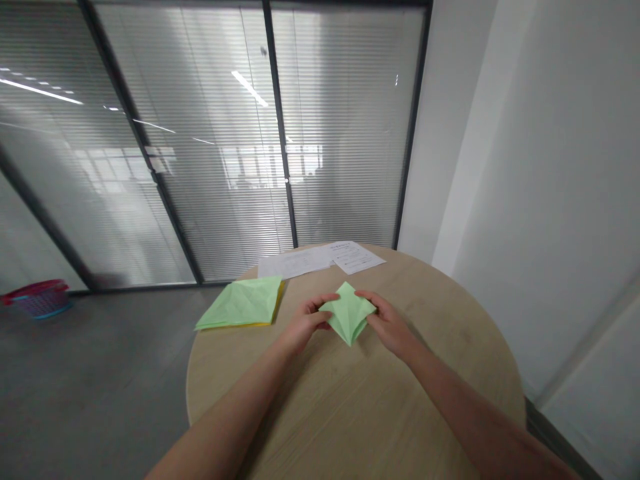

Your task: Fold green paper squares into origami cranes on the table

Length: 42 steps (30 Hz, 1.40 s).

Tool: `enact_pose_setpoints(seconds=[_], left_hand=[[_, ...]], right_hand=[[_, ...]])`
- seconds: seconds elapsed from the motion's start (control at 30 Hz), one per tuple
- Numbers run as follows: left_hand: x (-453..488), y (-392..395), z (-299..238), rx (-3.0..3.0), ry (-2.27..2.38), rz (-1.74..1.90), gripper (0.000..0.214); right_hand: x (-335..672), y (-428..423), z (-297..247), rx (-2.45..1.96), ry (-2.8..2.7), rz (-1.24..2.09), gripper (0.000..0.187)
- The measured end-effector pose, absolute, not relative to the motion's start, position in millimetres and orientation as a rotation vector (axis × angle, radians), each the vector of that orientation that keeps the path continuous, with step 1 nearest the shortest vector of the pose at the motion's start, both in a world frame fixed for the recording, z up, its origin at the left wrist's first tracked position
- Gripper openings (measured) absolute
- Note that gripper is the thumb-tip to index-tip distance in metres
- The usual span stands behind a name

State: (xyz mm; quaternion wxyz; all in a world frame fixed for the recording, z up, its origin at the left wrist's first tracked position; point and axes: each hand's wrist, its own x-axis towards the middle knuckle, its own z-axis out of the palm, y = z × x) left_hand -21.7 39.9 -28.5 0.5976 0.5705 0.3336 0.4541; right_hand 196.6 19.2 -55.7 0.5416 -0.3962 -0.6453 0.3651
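Note:
A light green sheet of origami paper (349, 312), folded into a small diamond with creases down its front, is held between my two hands above the round table (340, 413). My left hand (311, 321) pinches its left corner, thumb in front and fingers at the upper edge. On the other side, my right hand (387, 323) grips the right corner in much the same way. The lower point of the diamond shows layered edges and faces me. What the fingers do behind the paper is hidden.
A stack of green paper (245, 301) with yellow beneath lies at the table's left edge. White sheets (300, 261) and a printed page (356, 257) are at the far edge. A red and blue basket (43, 301) stands on the floor at left. Glass panels (240, 133) and a white wall (560, 200) surround the table.

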Motion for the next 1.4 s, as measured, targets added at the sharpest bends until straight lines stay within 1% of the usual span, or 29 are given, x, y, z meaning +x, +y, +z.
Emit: enact_pose_setpoints(seconds=[0.17, 0.27, 0.37, 0.5, 0.7, 0.8, 0.93, 1.03, 1.13, 1.27, 1.4], left_hand=[[-23, 37, -27, 1.342, 0.699, 1.016, 0.054], [-24, 36, -26, 1.369, 0.661, 0.984, 0.058], [-24, 36, -26, 1.401, 0.656, 0.96, 0.059], [-21, 36, -27, 1.448, 0.715, 0.983, 0.054], [-13, 37, -32, 1.689, 0.93, 1.122, 0.05], [-12, 36, -30, 1.797, 0.964, 1.253, 0.043], [-13, 33, -23, 1.846, 1.018, 1.285, 0.03], [-12, 31, -21, 1.917, 1.015, 1.277, 0.024], [-9, 30, -22, 1.912, 0.985, 1.272, 0.023], [-5, 28, -23, 1.83, 0.959, 1.287, 0.025], [-3, 22, -21, 1.836, 0.912, 1.293, 0.029]], right_hand=[[194, 17, -53, -1.017, -1.392, 1.005, 0.039], [194, 16, -50, -1.041, -1.311, 1.034, 0.035], [194, 16, -49, -1.04, -1.267, 1.047, 0.034], [194, 16, -49, -1.049, -1.291, 1.02, 0.033], [190, 17, -51, -1.066, -1.394, 0.923, 0.034], [187, 17, -56, -1.003, -1.458, 0.91, 0.034], [184, 18, -62, -0.992, -1.556, 0.853, 0.041], [183, 17, -62, -1.045, -1.571, 0.77, 0.033], [184, 15, -58, -1.115, -1.53, 0.723, 0.026], [184, 12, -54, -1.186, -1.492, 0.697, 0.031], [180, 10, -53, -1.153, -1.5, 0.71, 0.029]])
